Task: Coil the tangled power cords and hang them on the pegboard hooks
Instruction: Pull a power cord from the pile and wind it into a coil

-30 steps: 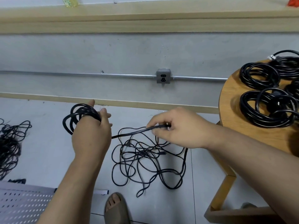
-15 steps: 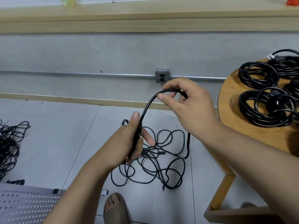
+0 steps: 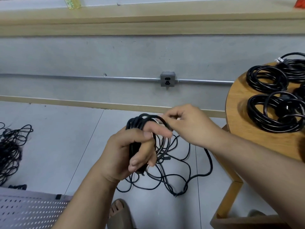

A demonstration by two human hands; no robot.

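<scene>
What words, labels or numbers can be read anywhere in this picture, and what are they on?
No text is readable anywhere here.
Yellow object on the top ledge: greenish print, too blurred to read.
White tag on a coiled cord on the round table: too small to read.
Wall socket: only slots, no lettering shows.
Red object at the top right corner: cut off, nothing legible.

Open floor (image 3: pixel 62 138) on the left, loose cord tangle (image 3: pixel 165 176) underneath, round table (image 3: pixel 236 113) crowding close on the right.
</scene>
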